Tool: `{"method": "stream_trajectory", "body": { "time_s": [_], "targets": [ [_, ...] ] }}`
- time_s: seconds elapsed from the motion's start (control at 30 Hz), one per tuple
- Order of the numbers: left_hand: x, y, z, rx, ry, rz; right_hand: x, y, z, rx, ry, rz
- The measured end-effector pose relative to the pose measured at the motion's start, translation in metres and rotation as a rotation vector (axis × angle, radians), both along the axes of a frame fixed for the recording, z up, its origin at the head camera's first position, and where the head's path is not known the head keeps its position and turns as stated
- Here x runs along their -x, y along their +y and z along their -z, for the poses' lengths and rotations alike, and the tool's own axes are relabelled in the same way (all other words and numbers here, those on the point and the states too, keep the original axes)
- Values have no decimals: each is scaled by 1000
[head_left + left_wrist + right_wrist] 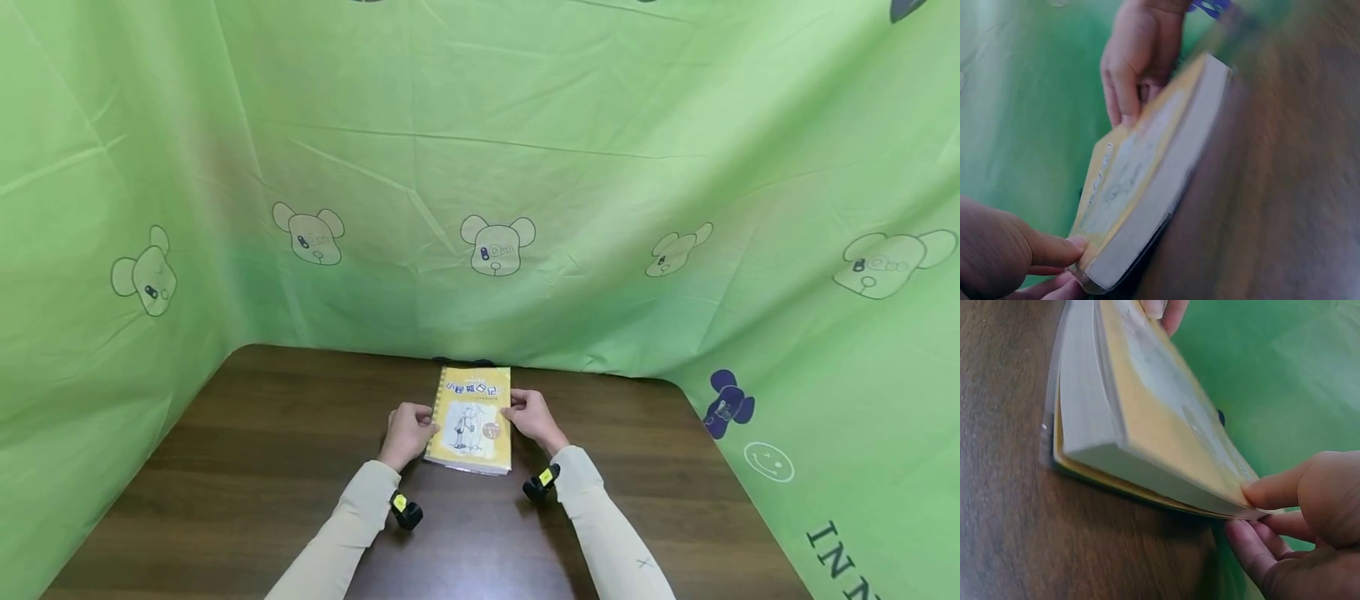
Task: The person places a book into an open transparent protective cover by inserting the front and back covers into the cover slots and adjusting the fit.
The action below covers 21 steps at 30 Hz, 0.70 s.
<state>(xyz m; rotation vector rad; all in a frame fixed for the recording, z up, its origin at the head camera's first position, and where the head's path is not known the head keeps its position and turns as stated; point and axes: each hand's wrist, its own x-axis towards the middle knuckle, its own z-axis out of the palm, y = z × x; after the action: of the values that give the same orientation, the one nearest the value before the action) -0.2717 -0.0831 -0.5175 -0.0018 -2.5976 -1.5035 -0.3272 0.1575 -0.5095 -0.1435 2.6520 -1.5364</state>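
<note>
A thick yellow book [471, 421] with Chinese characters and a cartoon figure on its cover is held front side up over the back middle of the table. My left hand [408, 432] pinches its left edge, the thumb on the cover and fingers underneath. On the opposite side my right hand [534, 415] grips the right edge in the same way. In the left wrist view the book [1141, 169] shows its thick block of pages. From the right wrist view, a clear plastic jacket sticks out past the book's [1166, 412] lower edge.
The dark brown wooden table [300, 467] has rounded far corners. A green cloth [585, 208] printed with bear heads hangs behind and along both sides, close to the table's far edge. Each wrist wears a black strap with a small camera.
</note>
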Motion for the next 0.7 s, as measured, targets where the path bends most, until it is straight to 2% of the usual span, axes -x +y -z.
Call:
{"method": "stream_trajectory", "body": {
  "time_s": [0.17,0.3,0.7],
  "targets": [
    [0,0,0,25,53,16,-1,0,2,-24,-17,12],
    [0,0,-1,51,64,30,-1,0,3,-24,1,26],
    [-3,0,0,65,48,39,-4,-2,4,-54,11,55]
  ]
}}
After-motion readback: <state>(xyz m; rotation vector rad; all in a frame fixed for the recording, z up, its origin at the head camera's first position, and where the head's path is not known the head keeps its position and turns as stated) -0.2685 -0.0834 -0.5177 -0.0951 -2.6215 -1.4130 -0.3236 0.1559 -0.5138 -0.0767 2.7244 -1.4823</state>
